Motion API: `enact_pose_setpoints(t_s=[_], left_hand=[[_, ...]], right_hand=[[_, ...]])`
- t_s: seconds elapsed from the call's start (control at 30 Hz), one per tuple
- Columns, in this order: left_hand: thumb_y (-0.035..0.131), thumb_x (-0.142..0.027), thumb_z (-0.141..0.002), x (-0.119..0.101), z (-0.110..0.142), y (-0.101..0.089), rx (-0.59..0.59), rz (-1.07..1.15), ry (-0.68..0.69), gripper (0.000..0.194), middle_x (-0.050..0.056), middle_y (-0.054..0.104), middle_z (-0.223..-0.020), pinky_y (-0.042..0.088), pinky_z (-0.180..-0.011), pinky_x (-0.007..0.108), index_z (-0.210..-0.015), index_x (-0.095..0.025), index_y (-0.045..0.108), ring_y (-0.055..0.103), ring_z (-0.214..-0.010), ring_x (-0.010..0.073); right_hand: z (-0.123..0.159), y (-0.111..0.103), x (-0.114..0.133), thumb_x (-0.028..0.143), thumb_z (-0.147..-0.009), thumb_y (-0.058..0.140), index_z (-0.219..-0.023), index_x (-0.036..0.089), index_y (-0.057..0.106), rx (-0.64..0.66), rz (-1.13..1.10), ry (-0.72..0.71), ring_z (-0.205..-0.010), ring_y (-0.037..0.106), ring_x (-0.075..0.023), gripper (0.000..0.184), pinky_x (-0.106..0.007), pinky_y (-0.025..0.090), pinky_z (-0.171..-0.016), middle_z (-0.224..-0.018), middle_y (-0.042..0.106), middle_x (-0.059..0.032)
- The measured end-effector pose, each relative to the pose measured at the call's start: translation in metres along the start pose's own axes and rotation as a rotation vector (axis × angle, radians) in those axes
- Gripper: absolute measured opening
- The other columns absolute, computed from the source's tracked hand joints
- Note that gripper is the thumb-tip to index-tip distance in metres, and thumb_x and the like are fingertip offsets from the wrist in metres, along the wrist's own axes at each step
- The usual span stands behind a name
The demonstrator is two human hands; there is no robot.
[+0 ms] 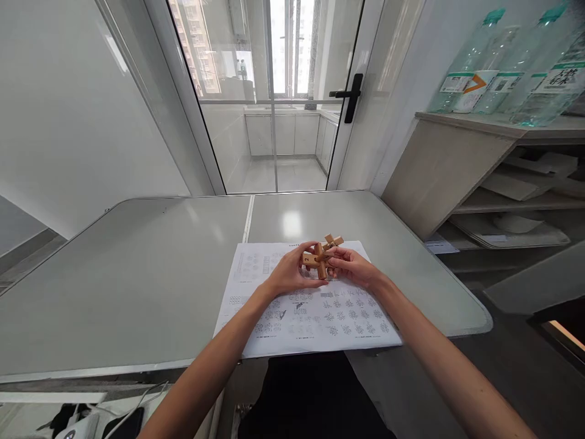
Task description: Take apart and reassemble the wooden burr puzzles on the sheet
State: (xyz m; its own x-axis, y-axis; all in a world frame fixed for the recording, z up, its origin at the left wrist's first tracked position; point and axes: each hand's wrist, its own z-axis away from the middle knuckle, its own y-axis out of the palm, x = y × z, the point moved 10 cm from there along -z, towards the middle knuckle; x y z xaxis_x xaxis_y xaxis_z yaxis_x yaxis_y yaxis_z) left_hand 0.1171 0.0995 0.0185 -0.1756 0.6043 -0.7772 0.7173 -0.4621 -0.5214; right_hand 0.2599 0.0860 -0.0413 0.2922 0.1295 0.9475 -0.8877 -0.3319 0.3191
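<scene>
A wooden burr puzzle (322,261) of interlocking notched sticks is held up over the printed sheet. My left hand (292,268) grips its left side, thumb below and fingers above; a stick there bears a dark number. From the right, my right hand (351,266) pinches at the puzzle's right side, its fingertips partly hidden among the pieces. Some sticks jut up at the upper right of the puzzle. Beneath both hands lies the white instruction sheet (301,329), covered in small line drawings of puzzle shapes.
The grey table (137,286) spreads widely to the left, with a seam near the sheet. Beyond its far edge stands a glass door with a black handle (351,97). A shelf unit (461,164) on the right holds several plastic bottles (498,79). Cables lie below the table's lower left.
</scene>
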Motion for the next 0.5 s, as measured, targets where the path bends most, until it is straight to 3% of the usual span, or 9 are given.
enact_pose_setpoints(t_s=[0.27, 0.5], left_hand=[[0.097, -0.043, -0.066, 0.002, -0.0015, -0.0063, -0.031, 0.073, -0.074, 0.095, 0.009, 0.068, -0.125, 0.061, -0.078, 0.034, -0.147, -0.03, 0.051, 0.069, -0.088, 0.0189], [0.098, -0.042, -0.066, 0.0023, -0.001, -0.0022, 0.03, 0.135, -0.098, 0.099, 0.008, 0.07, -0.122, 0.061, -0.077, 0.033, -0.152, -0.032, 0.049, 0.068, -0.082, 0.0161]], right_hand=[[-0.0014, -0.0011, 0.0006, 0.041, -0.083, 0.092, -0.102, 0.016, 0.073, -0.035, -0.048, 0.004, -0.067, 0.07, -0.0128, 0.036, -0.027, 0.061, -0.064, -0.088, 0.074, -0.004], [-0.0008, 0.0014, 0.0019, 0.049, -0.084, 0.089, -0.088, 0.019, 0.063, -0.028, 0.051, -0.015, -0.059, 0.067, -0.0114, 0.04, -0.025, 0.056, -0.057, -0.079, 0.074, -0.0017]])
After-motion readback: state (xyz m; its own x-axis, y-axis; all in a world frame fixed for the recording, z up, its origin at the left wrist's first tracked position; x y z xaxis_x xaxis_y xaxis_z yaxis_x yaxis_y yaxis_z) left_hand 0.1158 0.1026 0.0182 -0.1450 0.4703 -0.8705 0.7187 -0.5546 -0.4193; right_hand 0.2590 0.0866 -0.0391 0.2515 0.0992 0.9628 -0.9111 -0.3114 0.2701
